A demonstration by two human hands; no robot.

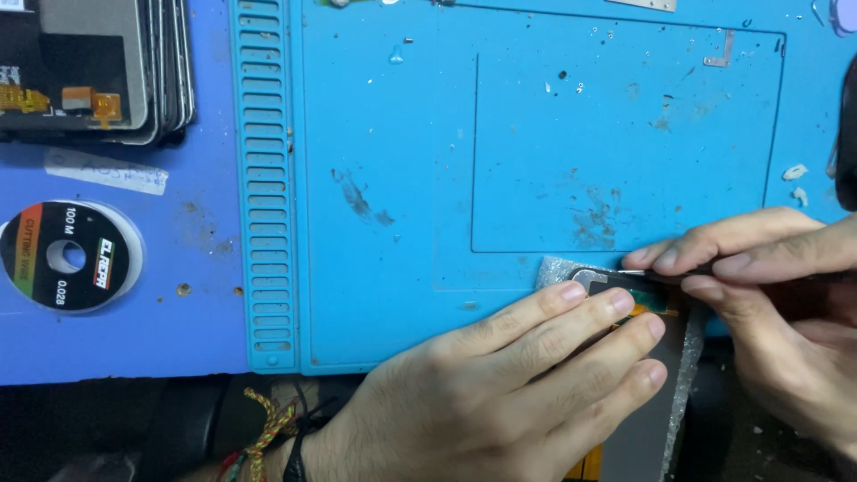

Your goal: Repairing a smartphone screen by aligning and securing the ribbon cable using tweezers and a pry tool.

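The left hand (500,393) lies flat, fingers extended together, pressing down on a phone screen panel (638,419) at the near right edge of the blue work mat (402,223). The right hand (768,295) pinches a thin tool (644,273), its tip touching the panel's top corner. A stack of screens (98,67) and a wire spool (70,257) sit far left.

The mat (428,178) looks like matt blue rubber, scuffed and smeared with dark stains, with a ribbed strip along its left side. The panel (661,419) under the left hand (500,384) has a grey, dull back and a glittery foil-like edge. The spool (70,257) is glossy black plastic. Stacked screens (89,71) show smooth grey backs with orange flex strips.
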